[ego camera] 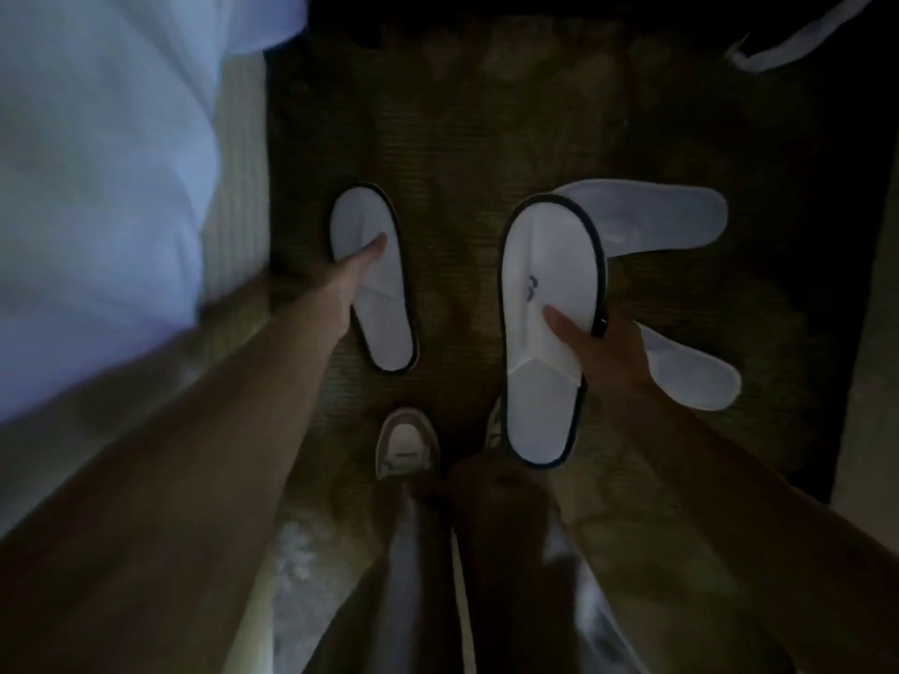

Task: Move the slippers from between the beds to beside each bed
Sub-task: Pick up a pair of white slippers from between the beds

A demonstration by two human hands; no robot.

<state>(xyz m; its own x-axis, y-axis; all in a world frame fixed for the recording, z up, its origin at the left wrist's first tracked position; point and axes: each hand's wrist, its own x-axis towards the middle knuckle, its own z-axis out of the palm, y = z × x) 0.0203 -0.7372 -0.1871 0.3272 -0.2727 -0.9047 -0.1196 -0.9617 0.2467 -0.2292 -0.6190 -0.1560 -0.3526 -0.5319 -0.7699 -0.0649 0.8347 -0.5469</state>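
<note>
Dim room. The left hand (348, 279) reaches into a white slipper (372, 279) lying on the carpet (462, 114) just beside the bed (97, 187); whether its grip is closed cannot be told. The right hand (603, 352) pinches a second slipper (549, 333) above two more slippers (661, 216).

Dim patterned carpet (467, 138) between beds. White slipper with dark trim (372, 279) lies flat at centre-left. Two white slippers (671, 221) lie at right, partly hidden. Left: bed with white bedding (97, 187).
</note>
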